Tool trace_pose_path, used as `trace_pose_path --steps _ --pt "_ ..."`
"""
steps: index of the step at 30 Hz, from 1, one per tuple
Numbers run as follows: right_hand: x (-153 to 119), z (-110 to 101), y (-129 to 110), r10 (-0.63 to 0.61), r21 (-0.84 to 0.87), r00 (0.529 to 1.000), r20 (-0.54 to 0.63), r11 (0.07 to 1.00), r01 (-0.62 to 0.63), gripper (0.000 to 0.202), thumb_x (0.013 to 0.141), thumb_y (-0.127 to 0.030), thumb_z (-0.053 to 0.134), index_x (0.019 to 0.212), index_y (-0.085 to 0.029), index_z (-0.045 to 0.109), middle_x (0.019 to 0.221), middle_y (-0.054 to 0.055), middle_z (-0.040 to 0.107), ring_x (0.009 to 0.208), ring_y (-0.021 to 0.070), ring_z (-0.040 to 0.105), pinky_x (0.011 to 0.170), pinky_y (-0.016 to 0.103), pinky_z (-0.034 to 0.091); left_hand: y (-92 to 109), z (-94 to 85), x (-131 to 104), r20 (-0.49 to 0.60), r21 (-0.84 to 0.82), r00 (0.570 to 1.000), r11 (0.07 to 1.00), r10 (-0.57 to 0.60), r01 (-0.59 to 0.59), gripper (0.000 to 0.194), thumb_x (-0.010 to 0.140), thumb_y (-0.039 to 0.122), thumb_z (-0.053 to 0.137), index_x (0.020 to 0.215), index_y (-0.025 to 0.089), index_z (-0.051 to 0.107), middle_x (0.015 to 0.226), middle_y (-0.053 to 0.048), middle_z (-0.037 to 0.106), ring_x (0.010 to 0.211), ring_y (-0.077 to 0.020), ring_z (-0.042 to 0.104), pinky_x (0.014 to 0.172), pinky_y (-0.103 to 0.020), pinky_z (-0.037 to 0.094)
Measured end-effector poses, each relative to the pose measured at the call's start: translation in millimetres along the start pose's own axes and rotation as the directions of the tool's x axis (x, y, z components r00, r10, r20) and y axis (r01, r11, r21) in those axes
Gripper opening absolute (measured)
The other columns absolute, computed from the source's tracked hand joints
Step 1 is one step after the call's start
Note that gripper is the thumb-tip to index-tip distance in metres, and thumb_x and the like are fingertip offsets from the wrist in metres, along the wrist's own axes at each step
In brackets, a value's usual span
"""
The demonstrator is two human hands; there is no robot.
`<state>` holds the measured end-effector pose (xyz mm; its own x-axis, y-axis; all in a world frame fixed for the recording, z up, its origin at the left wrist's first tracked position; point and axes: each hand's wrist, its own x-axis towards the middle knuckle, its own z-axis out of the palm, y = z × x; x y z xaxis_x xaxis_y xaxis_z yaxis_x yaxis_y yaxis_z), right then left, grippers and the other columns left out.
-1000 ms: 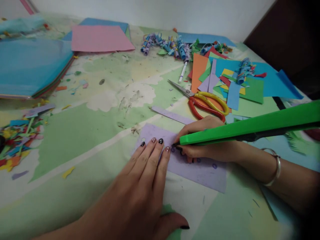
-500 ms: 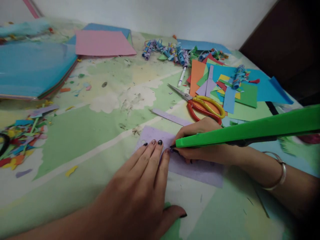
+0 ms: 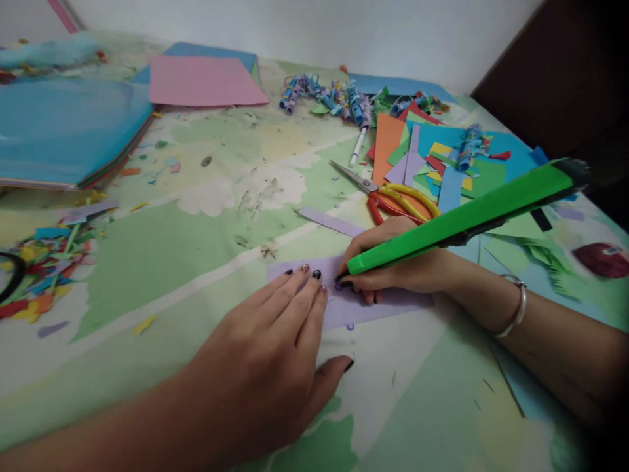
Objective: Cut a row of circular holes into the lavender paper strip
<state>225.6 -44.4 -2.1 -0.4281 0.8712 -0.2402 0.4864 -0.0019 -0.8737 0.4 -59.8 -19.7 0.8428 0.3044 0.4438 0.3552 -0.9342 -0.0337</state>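
My left hand (image 3: 280,337) lies flat on a light purple sheet of paper (image 3: 344,314), fingers stretched out and thumb apart on the tablecloth. In my right hand (image 3: 393,262) is a long green box cutter (image 3: 457,223) with a black slider, gripped like a pen. Its tip presses down at the paper close to my left fingertips; the blade itself is hidden by my fingers. A tiny purple curl shows at that tip, and a small purple ring (image 3: 350,326) is at the paper's near edge. Beyond the sheet lie a purple strip (image 3: 329,221) and red-and-yellow-handled scissors (image 3: 403,200).
Coloured paper pieces (image 3: 390,141) and fringed paper rolls (image 3: 354,105) lie at the back right, near a white pen (image 3: 358,147). A blue folder-like stack (image 3: 69,134), a pink sheet (image 3: 204,80) and paper scraps (image 3: 54,259) are at the left. A wall borders the back.
The purple paper has turned, its right end swinging away from me. My right hand and the box cutter have shifted slightly up, with the cutter's rear end now tilted higher.
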Motion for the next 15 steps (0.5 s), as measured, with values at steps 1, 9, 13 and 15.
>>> trace_pose_path --steps 1,9,13,15 --pt "-0.3 0.9 -0.5 0.011 -0.002 1.0 -0.016 1.0 -0.011 0.012 0.079 -0.03 0.065 0.082 -0.018 0.066 0.057 -0.006 0.065 0.049 0.0058 0.062 0.048 0.011 0.052 0.2 -0.6 -0.1 0.009 0.005 1.0 1.0 -0.003 0.003 0.045 0.088 0.034 0.046 0.106 -0.002 0.066 0.11 -0.025 0.064 0.104 -0.0361 0.062 0.082 -0.047 0.057" --pt "-3.8 3.4 -6.7 0.016 -0.049 0.998 -0.062 0.999 -0.019 0.01 0.078 -0.026 0.063 0.082 -0.018 0.068 0.056 -0.006 0.065 0.05 0.0054 0.06 0.05 0.012 0.05 3.0 -3.0 0.4 0.009 -0.033 1.0 0.999 -0.013 0.014 0.044 0.085 0.032 0.048 0.104 -0.004 0.066 0.109 -0.027 0.063 0.102 -0.0385 0.062 0.08 -0.048 0.057" --pt "-4.0 4.4 -7.4 0.013 -0.075 0.997 -0.081 0.997 -0.019 0.011 0.078 -0.028 0.063 0.081 -0.018 0.068 0.056 -0.005 0.065 0.049 0.0062 0.06 0.049 0.013 0.05 3.1 -3.1 -0.4 0.01 -0.048 1.0 0.999 -0.02 0.021 0.044 0.085 0.032 0.049 0.104 -0.005 0.066 0.11 -0.028 0.063 0.103 -0.0388 0.062 0.08 -0.048 0.058" --pt "-4.1 4.4 -7.3 0.005 -0.109 0.996 -0.087 0.994 -0.015 0.012 0.078 -0.028 0.063 0.08 -0.018 0.069 0.056 -0.005 0.065 0.049 0.0064 0.06 0.049 0.014 0.05 2.8 -3.2 -0.2 0.022 -0.049 0.999 0.998 -0.025 0.026 0.045 0.085 0.033 0.049 0.105 -0.004 0.065 0.111 -0.027 0.062 0.104 -0.0386 0.061 0.081 -0.049 0.057"
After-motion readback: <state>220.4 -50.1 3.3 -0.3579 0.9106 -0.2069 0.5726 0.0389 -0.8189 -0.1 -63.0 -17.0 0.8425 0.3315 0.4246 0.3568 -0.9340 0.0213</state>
